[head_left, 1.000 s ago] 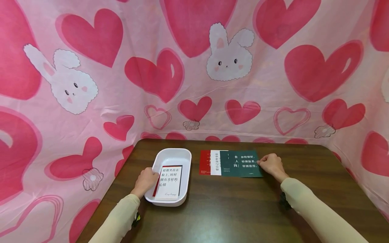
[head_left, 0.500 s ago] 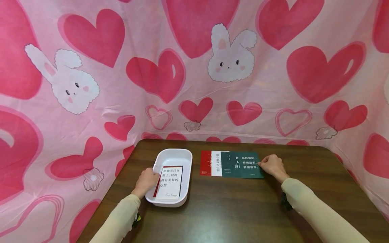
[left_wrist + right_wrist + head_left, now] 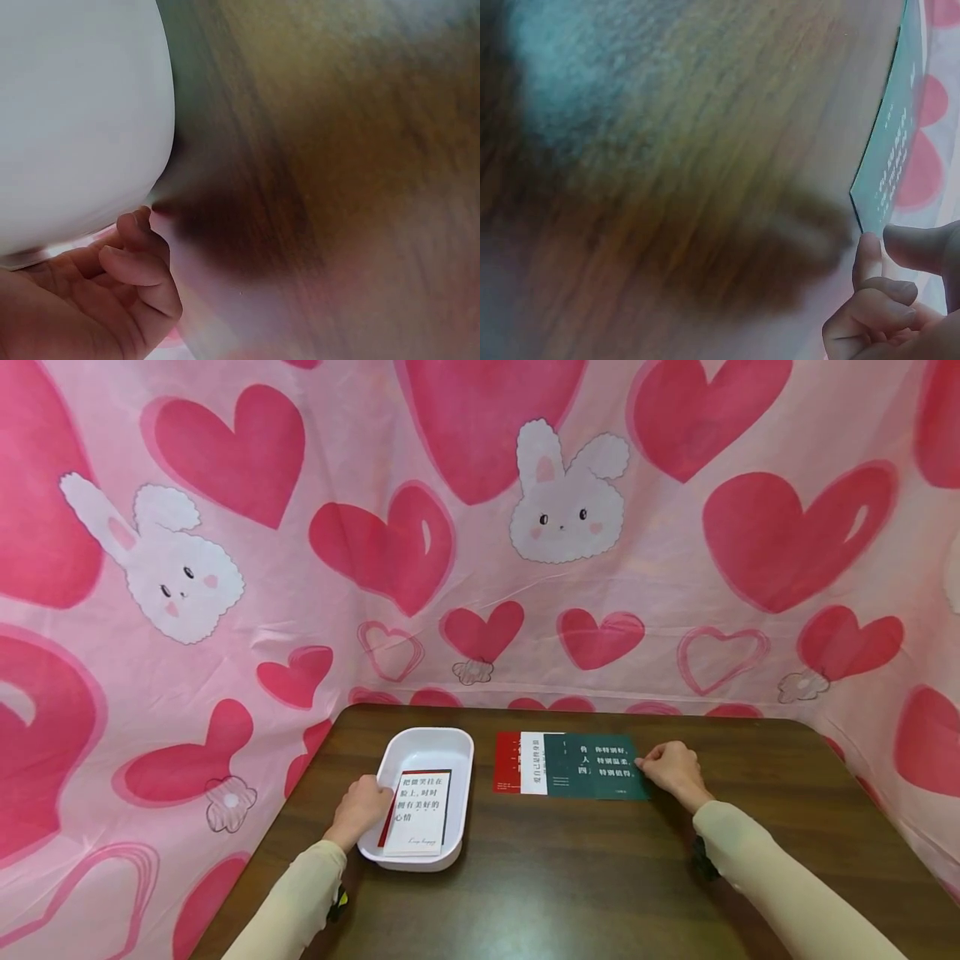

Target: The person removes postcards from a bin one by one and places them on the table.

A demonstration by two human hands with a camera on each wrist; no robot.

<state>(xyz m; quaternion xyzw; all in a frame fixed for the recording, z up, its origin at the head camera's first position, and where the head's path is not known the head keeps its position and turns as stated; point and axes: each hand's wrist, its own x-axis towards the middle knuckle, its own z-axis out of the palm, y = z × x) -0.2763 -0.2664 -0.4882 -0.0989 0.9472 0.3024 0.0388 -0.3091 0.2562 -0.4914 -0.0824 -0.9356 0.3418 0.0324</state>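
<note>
At the left of the table stands a white plastic tray (image 3: 469, 777), its left rim held by my left hand (image 3: 362, 810). A white card with dark writing (image 3: 416, 831) lies in it, over red and dark cards that show only at the edges. In the left wrist view the fingers curl at the tray's wall (image 3: 82, 120). Right of the tray, a red card (image 3: 506, 772), a white card (image 3: 533, 772) and dark green cards (image 3: 618, 787) overlap in a row. My right hand (image 3: 673, 768) pinches the right edge of the rightmost green card, thumb against forefinger in the right wrist view.
The brown wooden table (image 3: 555, 877) has rounded far corners. Behind it and to both sides hangs a pink cloth (image 3: 420, 435) with hearts and rabbit faces. The row of cards lies near the far edge.
</note>
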